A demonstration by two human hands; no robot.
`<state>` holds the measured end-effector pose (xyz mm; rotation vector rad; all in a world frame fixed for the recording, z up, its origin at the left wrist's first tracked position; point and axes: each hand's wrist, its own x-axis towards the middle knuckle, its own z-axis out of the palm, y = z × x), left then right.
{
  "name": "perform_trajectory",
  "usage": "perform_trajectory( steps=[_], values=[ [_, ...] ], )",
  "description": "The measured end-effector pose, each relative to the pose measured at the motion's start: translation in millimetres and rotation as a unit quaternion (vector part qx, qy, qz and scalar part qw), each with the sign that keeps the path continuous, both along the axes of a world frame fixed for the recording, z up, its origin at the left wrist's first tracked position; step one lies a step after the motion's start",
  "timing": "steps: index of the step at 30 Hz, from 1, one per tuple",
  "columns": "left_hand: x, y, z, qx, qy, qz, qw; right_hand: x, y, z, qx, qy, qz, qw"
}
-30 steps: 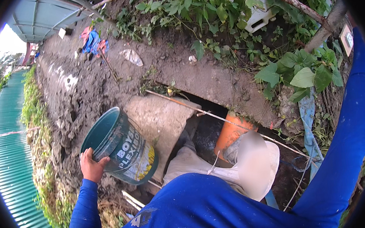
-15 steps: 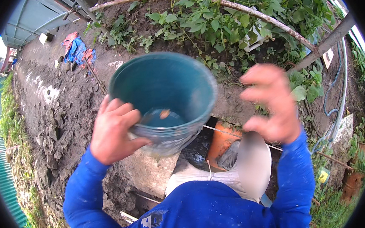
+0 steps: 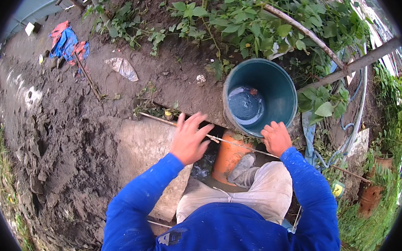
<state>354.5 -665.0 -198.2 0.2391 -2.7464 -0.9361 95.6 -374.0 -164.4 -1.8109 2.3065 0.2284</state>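
The green bucket (image 3: 267, 94), beyond and right of the orange cylinder (image 3: 228, 157), is pinched at its near rim by the right hand's (image 3: 277, 139) grip, seemingly for steadiness, while the left hand (image 3: 188, 141) is held spread, left of the orange cylinder.

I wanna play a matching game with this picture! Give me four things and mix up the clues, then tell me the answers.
Things:
1. Bucket
2. Left hand
3. Crumpled sheet
4. Right hand

Clues:
A. Blue and red, lying on dirt
B. At the bucket's rim
C. Dark green
D. Spread open, off the bucket

Pairs: 1-C, 2-D, 3-A, 4-B
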Motion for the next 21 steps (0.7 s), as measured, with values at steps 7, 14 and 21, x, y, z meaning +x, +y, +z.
perform_trajectory(
  steps=[7,14,21],
  values=[
    [261.6,44.7,-109.9,0.062,-0.238,0.067,0.967,38.8,9.8,-56.4,0.100,-0.059,-0.112,0.987],
    [288.3,86.3,-159.7,0.008,-0.256,0.115,0.960,37.8,3.3,-66.4,0.107,-0.048,-0.145,0.982],
    [287.2,92.6,-168.5,0.013,-0.236,0.119,0.964,37.0,7.2,-65.0,0.114,-0.043,-0.143,0.982]
  ],
)
